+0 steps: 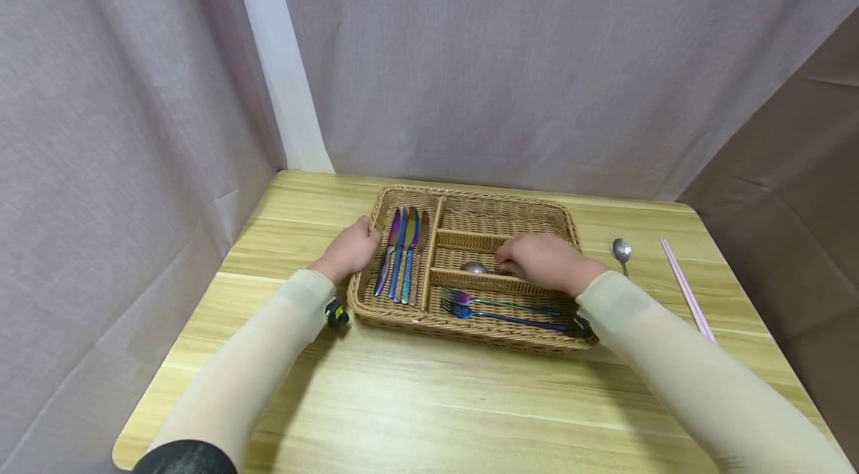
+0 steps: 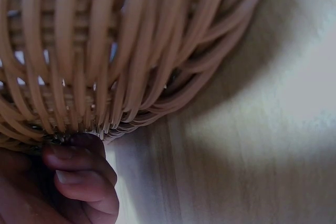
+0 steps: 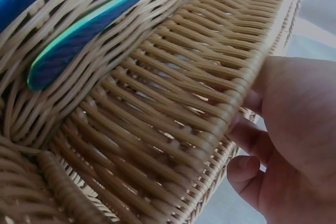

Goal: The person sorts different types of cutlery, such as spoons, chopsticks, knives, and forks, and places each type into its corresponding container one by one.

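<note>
My left hand [image 1: 350, 249] grips the left side of a wicker cutlery basket [image 1: 432, 321]; in the left wrist view its curled fingers [image 2: 86, 174] are against the weave. My right hand [image 1: 545, 259] reaches into the middle right compartment. There its bent fingers are at the handle of a silver spoon [image 1: 473, 267], whose bowl points left; the hand hides most of the handle. In the right wrist view the basket divider [image 3: 173, 108] partly covers these fingers [image 3: 245, 174]. Two iridescent forks [image 1: 513, 319] lie in the front compartment beneath the right wrist.
Several coloured table knives [image 1: 404, 258] lie side by side in the left compartment. Right of the basket, another spoon [image 1: 622, 249] and pink chopsticks [image 1: 686, 288] lie on the wooden table [image 1: 429, 399]. Grey curtains [image 1: 523, 71] hang behind and beside the table.
</note>
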`<move>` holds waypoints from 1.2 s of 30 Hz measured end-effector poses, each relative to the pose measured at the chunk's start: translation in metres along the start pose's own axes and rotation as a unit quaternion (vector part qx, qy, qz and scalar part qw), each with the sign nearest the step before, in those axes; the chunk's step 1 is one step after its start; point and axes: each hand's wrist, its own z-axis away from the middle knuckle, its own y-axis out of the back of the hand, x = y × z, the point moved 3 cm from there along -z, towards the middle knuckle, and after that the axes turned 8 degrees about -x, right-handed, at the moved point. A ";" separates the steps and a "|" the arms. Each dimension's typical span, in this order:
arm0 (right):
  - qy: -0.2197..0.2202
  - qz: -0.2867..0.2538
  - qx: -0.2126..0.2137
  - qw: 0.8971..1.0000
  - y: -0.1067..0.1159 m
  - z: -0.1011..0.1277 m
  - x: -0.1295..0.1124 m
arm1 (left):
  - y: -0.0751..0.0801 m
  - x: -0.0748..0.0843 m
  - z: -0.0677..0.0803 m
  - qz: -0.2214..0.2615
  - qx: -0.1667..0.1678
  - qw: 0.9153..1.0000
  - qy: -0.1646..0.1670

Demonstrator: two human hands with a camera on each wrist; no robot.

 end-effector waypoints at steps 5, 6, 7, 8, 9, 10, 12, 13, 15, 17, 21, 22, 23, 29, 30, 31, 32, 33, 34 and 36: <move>0.009 0.013 0.023 1.000 0.005 0.006 0.000 | 0.000 0.001 0.001 -0.003 0.003 1.000 0.001; 0.008 0.014 0.026 1.000 0.006 0.007 0.001 | 0.000 0.001 0.001 -0.004 0.003 1.000 0.002; 0.006 0.016 0.030 0.999 0.007 0.009 0.002 | 0.000 0.001 0.001 -0.004 0.003 1.000 0.003; 0.003 0.017 0.033 0.999 0.008 0.011 0.003 | 0.000 0.001 0.000 -0.005 0.003 1.000 0.003; -0.005 0.022 0.034 0.999 0.010 0.013 0.004 | -0.001 0.001 0.000 -0.003 0.002 1.000 0.004; -0.014 0.023 0.034 0.999 0.012 0.016 0.006 | -0.001 0.001 0.000 -0.001 0.002 1.000 0.003; -0.034 0.022 0.036 0.999 0.019 0.023 0.010 | -0.001 0.002 0.000 0.003 0.000 1.000 0.004; -0.043 0.022 0.037 0.998 0.023 0.026 0.012 | -0.001 0.002 0.000 0.002 0.001 1.000 0.004; -0.061 0.019 0.040 0.997 0.031 0.033 0.018 | -0.001 0.002 0.001 0.004 0.002 1.000 0.004; -0.078 0.013 0.045 0.996 0.038 0.041 0.023 | -0.001 0.002 0.001 0.001 0.003 1.000 0.003; -0.122 0.001 0.044 0.992 0.044 0.055 0.038 | -0.001 0.001 0.002 0.003 0.003 1.000 0.002; -0.133 0.001 0.043 0.990 0.044 0.059 0.042 | -0.001 0.000 0.001 -0.001 0.004 1.000 0.002; -0.144 0.001 0.043 0.989 0.044 0.062 0.046 | -0.001 0.000 0.001 -0.001 0.004 1.000 0.002; -0.183 0.003 0.046 0.982 0.038 0.078 0.067 | -0.001 -0.001 0.001 -0.006 0.005 1.000 0.003; -0.188 0.002 0.046 0.981 0.036 0.080 0.070 | -0.001 0.000 0.001 -0.006 0.005 1.000 0.003; -0.192 0.001 0.047 0.980 0.035 0.083 0.073 | -0.001 0.000 0.001 -0.007 0.006 1.000 0.002; -0.197 0.001 0.048 0.979 0.034 0.085 0.075 | -0.001 0.000 0.001 -0.009 0.007 1.000 0.002; -0.202 0.000 0.047 0.978 0.032 0.088 0.078 | -0.001 -0.001 0.001 -0.010 0.007 1.000 0.001; -0.207 -0.002 0.047 0.977 0.031 0.090 0.081 | -0.001 -0.001 0.000 -0.009 0.006 1.000 0.001; -0.220 -0.006 0.041 0.975 0.027 0.096 0.088 | -0.001 -0.001 -0.001 -0.009 0.005 1.000 0.001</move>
